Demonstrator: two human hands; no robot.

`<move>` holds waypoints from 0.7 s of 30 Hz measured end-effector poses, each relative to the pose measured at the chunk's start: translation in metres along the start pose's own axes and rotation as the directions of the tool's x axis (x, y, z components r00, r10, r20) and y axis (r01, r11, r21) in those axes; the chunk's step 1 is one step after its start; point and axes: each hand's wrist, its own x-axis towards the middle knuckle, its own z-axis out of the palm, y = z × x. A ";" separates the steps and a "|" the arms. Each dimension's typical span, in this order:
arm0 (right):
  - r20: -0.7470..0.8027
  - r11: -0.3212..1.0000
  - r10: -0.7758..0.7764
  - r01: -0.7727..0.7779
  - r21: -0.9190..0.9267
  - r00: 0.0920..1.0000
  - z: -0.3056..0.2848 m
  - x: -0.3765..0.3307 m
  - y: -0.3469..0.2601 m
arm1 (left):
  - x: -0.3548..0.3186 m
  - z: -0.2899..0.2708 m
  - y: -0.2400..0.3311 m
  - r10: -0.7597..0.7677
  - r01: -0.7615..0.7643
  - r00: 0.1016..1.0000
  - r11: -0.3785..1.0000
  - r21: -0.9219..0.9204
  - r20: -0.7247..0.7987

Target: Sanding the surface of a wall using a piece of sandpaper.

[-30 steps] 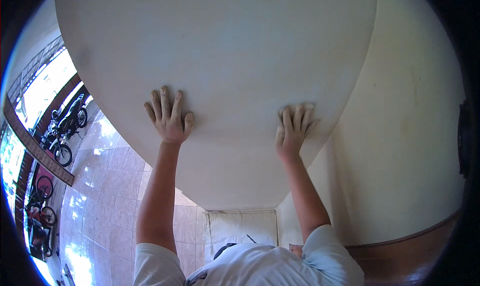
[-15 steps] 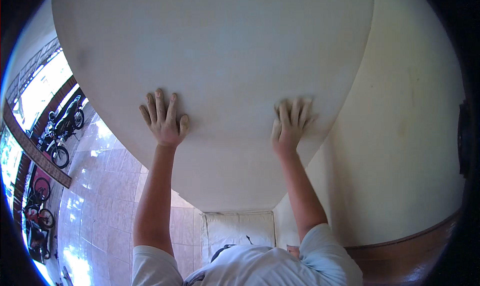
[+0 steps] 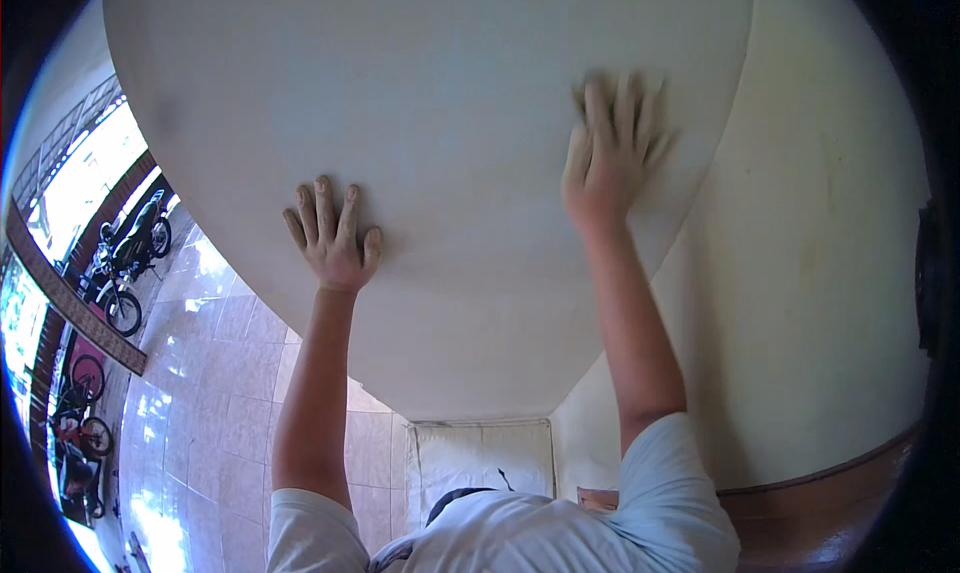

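A broad, smooth, pale grey-white panel-like surface (image 3: pixel 450 303) fills the middle of the view; I cannot tell exactly what it is. My left hand (image 3: pixel 335 248) lies on it left of centre, palm toward it and fingers spread, holding nothing. Farther up and to the right is my right hand (image 3: pixel 612 168), its fingers stretched out and blurred at the tips. It is against or just over the surface; its exact contact cannot be made out. Both palms are hidden.
A cream wall (image 3: pixel 820 253) curves along the right, above a brown band (image 3: pixel 820 513). Shiny tiled floor (image 3: pixel 215 373) shows at left. Beyond a low patterned edge (image 3: pixel 80 298) stand a motorcycle (image 3: pixel 130 248) and a bicycle (image 3: pixel 88 408). A pale fabric-like rectangle (image 3: pixel 475 453) lies below the surface.
My right hand has moved farther up the surface and slightly right, its arm stretching out. My left hand has stayed almost in place.
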 end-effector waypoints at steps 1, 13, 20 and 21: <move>0.000 1.000 0.000 0.000 -0.001 1.000 0.002 0.021 0.000 | 0.000 0.001 0.000 0.000 0.000 1.000 1.000 -0.001 0.000; 0.194 1.000 0.019 -0.021 0.006 0.981 0.018 -0.157 0.026 | 0.000 0.001 -0.002 0.005 -0.006 1.000 1.000 0.031 0.022; 0.077 0.997 0.076 -0.078 0.025 0.994 0.012 -0.042 0.007 | 0.000 0.000 0.002 -0.013 0.012 1.000 1.000 0.019 0.022; 0.083 0.996 0.071 -0.076 0.056 0.994 0.017 -0.057 0.007 | -0.003 0.000 0.001 -0.014 0.014 1.000 1.000 0.012 0.018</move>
